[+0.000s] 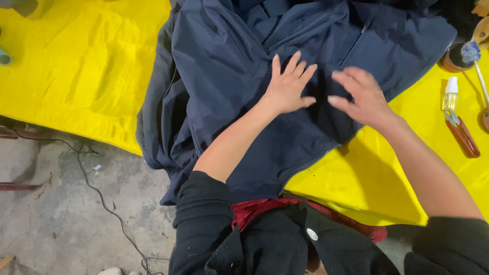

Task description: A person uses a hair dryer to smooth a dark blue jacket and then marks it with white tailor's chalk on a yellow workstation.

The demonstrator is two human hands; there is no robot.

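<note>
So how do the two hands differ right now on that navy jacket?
The left hand lies flat on the navy jacket with fingers spread and sharp in view; the right hand is blurred, fingers loosely curved and pointing left. The left hand sits toward the jacket's middle; the right hand is nearer the zipper edge. Both are bare, open, and hold nothing.

Navy blue jacket (244, 76) lies on your yellow surface (76, 66); right of the jacket, a red-handled tool (464, 135) and a clear bottle (450, 94).
</note>
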